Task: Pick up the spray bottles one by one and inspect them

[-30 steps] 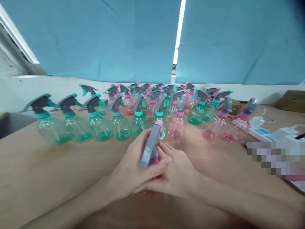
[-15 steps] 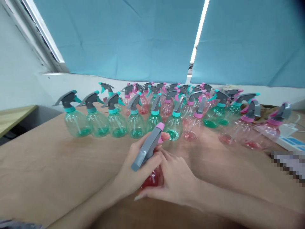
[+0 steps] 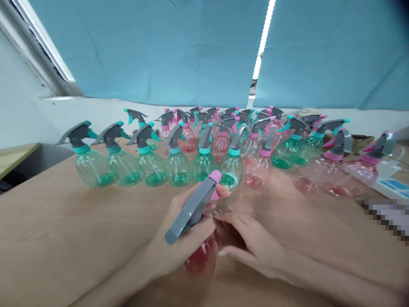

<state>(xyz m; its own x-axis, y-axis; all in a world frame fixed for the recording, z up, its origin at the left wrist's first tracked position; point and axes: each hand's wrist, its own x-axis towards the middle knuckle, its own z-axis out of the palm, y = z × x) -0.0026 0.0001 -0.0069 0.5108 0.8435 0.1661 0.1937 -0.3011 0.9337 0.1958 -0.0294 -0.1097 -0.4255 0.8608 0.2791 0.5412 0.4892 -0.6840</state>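
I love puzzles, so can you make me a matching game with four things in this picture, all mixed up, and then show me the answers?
Column one:
1. left hand
2. right hand
3. big hanging cloth
4. leftmost bottle in the front row

Column two:
A. turquoise collar
B. gripping a pink bottle
C. open, thumb and fingers apart
D. blue all over

Right pairs: 1-B, 2-C, 3-D, 4-A

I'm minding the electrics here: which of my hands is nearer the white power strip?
Right. Your right hand is left of the power strip and closer to you, not touching it; your left hand is farther left, around the pink spray bottle.
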